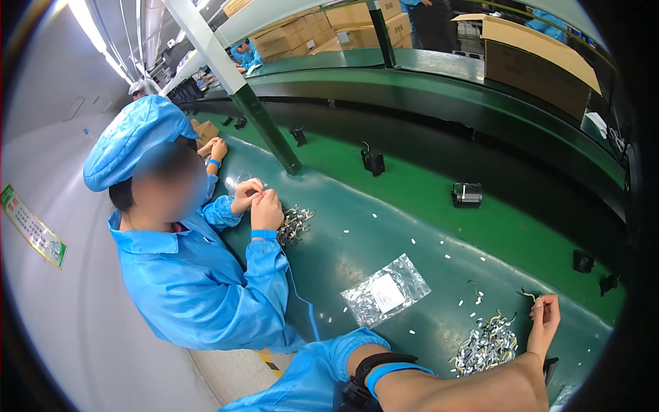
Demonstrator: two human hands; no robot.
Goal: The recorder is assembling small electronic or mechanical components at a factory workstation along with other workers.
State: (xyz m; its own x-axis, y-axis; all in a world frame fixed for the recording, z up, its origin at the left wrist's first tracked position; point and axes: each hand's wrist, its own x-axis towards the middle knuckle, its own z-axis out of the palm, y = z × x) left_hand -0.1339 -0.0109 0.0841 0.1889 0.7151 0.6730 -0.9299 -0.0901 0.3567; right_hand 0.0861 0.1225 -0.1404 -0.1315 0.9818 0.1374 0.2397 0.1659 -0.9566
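Bench [329, 268] green, smooth, a little shiny; a green belt [419, 192] runs along its far edge, a dark rail [439, 130] beyond that. Post [264, 134], white above and green below, at the far edge toward the left end. Pale wall [62, 226] on our left, strip lights [89, 27] overhead, cartons [292, 38] stacked across the line.

Our left hand [544, 312] is over the far edge near the right end, fingertips pinched narrow on a wire [528, 294], its pale end poking out to the left. Our right hand is out of view; we cannot tell its grip.

Counts: wire heaps, two. Near heap [487, 343] toward the near right corner, just beside our left forearm; far heap [295, 223] in the left half, by a co-worker [199, 275] in blue cap and smock. Clear bag, [412, 278] one, mid-bench. Black parts [467, 195] on the belt: seven that we make out. White bits [413, 241] scattered on the bench, more than ten.

Writing: one white label [386, 294] on the bag, print too small for us to read. One yellow-green poster [34, 226] on the wall, lines of characters. Dark print on some cartons.
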